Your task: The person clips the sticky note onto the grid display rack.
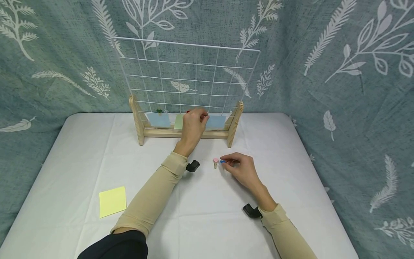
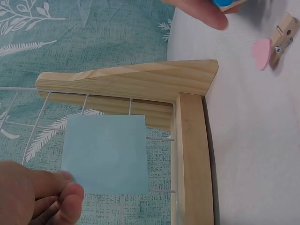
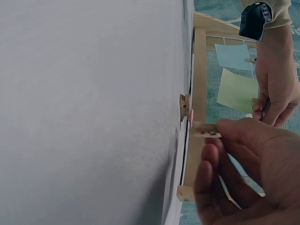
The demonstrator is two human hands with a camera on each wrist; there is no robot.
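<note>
My left hand (image 1: 193, 124) pinches the edge of a blue paper note (image 2: 105, 152) between thumb and finger, against the lower right of a white wire grid (image 1: 185, 44) on a wooden stand (image 1: 161, 133). Lower and to the right, my right hand (image 1: 242, 169) pinches a small wooden clothespin (image 3: 206, 131) with a blue decoration. Beside those fingertips a clothespin with a pink heart (image 2: 281, 40) lies on the white cloth. Another blue note (image 1: 158, 120), with a green-topped clip (image 1: 159, 111) above it, and a green note (image 3: 238, 90) hang on the grid.
A yellow note (image 1: 112, 202) lies on the white-covered table (image 1: 81, 158), left of my left forearm. Leaf-patterned green curtains (image 1: 310, 90) stand behind the grid and along the right side. A black wrist camera (image 1: 193, 166) sits at my left cuff.
</note>
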